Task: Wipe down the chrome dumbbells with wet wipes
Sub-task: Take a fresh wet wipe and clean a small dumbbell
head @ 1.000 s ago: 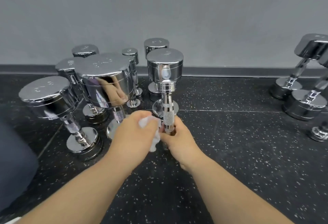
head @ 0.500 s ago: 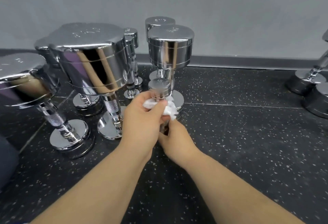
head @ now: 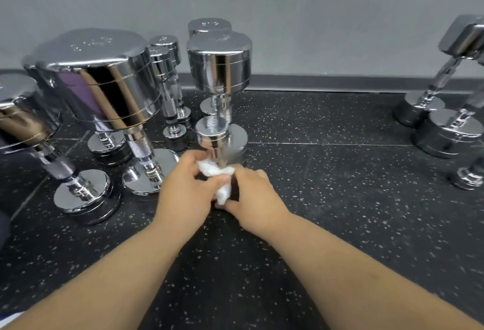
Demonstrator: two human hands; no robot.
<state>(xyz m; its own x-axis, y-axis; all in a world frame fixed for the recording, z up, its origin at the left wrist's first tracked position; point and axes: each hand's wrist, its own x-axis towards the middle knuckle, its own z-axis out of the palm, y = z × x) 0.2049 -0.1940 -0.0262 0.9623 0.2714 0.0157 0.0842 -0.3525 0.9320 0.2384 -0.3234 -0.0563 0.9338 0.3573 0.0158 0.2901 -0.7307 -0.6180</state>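
Observation:
A small chrome dumbbell (head: 212, 136) stands upright on the black speckled floor in front of me. My left hand (head: 186, 191) pinches a crumpled white wet wipe (head: 217, 175) against its handle, just under the top head. My right hand (head: 255, 201) grips the lower part of the same dumbbell; the bottom head is hidden behind both hands. Several larger chrome dumbbells (head: 104, 83) stand on end to the left and behind.
More chrome dumbbells (head: 445, 130) stand and lean at the right by the grey wall (head: 288, 10). A taller dumbbell (head: 220, 65) stands directly behind the one in my hands. Black rubber floor (head: 327, 185) stretches between the two groups.
My left hand with the wipe has slid down from the small dumbbell's top head to its handle. The view has shifted, bringing the dumbbells at the right back into sight.

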